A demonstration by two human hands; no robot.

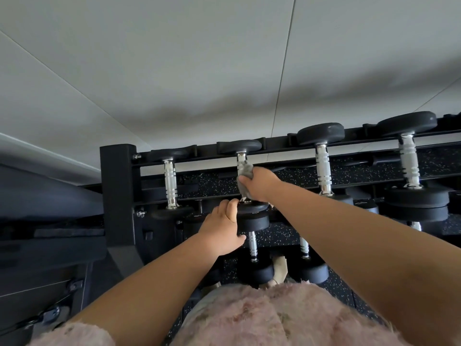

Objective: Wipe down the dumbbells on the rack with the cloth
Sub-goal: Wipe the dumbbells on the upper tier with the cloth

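Rack post: the black upright of the rack (pixel 119 186) stands at the far left, its rails running right and carrying the top row.
First dumbbell: the first dumbbell (pixel 171 183) lies across the rails with its chrome handle bare and no hand on it.
Left hand: the left hand (pixel 220 231) grips the near black head of the second dumbbell (pixel 254 221), fingers curled over the rim and thumb below (probably to stop it rolling or sliding under the rubbing).
Cloth: the grey cloth (pixel 245 171) is bunched round the second dumbbell's chrome handle, between its two heads.
Right hand: the right hand (pixel 260 183) is clamped on the cloth and through it on the handle, so the fabric wraps the bar instead of only touching one face.
Step in hand: wiping the handle of the second dumbbell, by my reading.
Third dumbbell: the third dumbbell (pixel 323 168) sits just right of the right forearm, untouched.
Fourth dumbbell: the fourth dumbbell (pixel 409 166) is larger and well apart at the right end.
Lower tier: the lower dumbbells (pixel 253 245) lie beneath the arms, partly hidden.
Left to do: most of the rack, I judge.
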